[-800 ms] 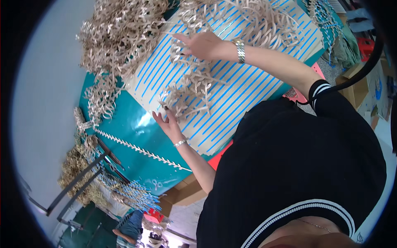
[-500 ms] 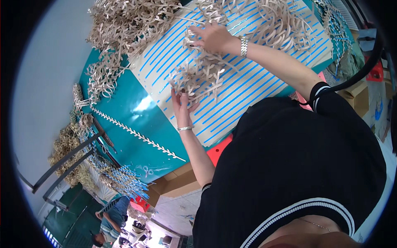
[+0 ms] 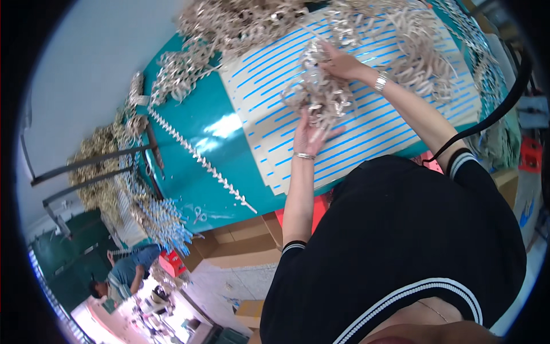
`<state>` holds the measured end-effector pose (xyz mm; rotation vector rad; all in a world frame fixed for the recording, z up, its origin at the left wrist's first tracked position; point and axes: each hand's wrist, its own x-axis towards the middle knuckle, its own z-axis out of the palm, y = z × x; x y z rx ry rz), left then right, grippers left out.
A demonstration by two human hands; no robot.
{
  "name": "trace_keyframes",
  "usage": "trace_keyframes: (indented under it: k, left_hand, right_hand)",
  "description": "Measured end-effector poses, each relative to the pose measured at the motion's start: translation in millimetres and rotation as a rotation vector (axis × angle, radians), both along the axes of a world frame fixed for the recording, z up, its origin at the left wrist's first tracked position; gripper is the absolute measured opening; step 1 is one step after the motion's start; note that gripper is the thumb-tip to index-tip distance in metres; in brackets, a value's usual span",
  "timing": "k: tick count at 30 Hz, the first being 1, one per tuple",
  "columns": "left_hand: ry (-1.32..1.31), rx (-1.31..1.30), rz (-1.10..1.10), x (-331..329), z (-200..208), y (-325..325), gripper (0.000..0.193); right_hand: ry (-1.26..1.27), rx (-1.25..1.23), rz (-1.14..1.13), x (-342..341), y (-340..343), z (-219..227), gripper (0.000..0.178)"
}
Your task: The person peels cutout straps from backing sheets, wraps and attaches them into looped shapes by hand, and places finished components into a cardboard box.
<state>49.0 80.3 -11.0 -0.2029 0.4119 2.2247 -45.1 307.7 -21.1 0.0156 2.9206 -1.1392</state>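
**Teal table (image 3: 172, 183), blue-striped sheets (image 3: 378, 140), and a leafy beige tangle (image 3: 329, 94) between my hands**

Right beneath my fingers lie the striped sheets, with the tangle on top of them. My left hand (image 3: 307, 140) is at its near edge, thumb spread wide from the fingers, fingertips up against the leaves. My right hand (image 3: 344, 64) reaches its far side, fingers bent around the upper strands; I can't tell whether they pinch any. Just beyond those fingers sits a bigger heap (image 3: 240, 23), and to their right, a spread of curled strands (image 3: 421, 54). Left of my left fingers, a single leafy strand (image 3: 201, 160) stretches slantwise over the table, with scissors (image 3: 199, 214) near its lower end. Farther out that way, well apart from me, is a co-worker (image 3: 123, 278).
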Motion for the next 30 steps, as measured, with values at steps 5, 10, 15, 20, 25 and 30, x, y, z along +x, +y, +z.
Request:
trace_keyframes:
  k: [5,10,15,20,25,30]
  left_hand:
    - [-0.051,0.064,0.079,-2.6,-4.7,-9.2,0.051]
    - [-0.05,-0.005,0.154,10.9,-3.0,-19.4,0.06]
    - [-0.067,0.139,0.229,22.0,-7.7,-43.8,0.054]
    - [-0.038,0.273,0.25,49.1,-21.1,-102.5,0.053]
    - [0.132,-0.187,0.62,64.0,16.6,-169.1,0.059]
    - [0.327,-0.421,0.644,26.8,38.5,-223.6,0.061]
  right_hand:
    - [-0.199,-0.003,-0.087,-16.2,-6.3,40.5,0.08]
    - [-0.425,-0.052,0.046,-23.6,-4.0,57.8,0.082]
    - [-0.255,-0.092,0.316,33.6,-54.8,32.0,0.063]
    - [-0.131,-0.212,0.305,87.7,-100.0,27.6,0.057]
    - [0.039,-0.232,0.562,49.3,-179.3,53.0,0.053]
    - [-0.109,-0.118,0.668,-18.9,-254.9,68.9,0.051]
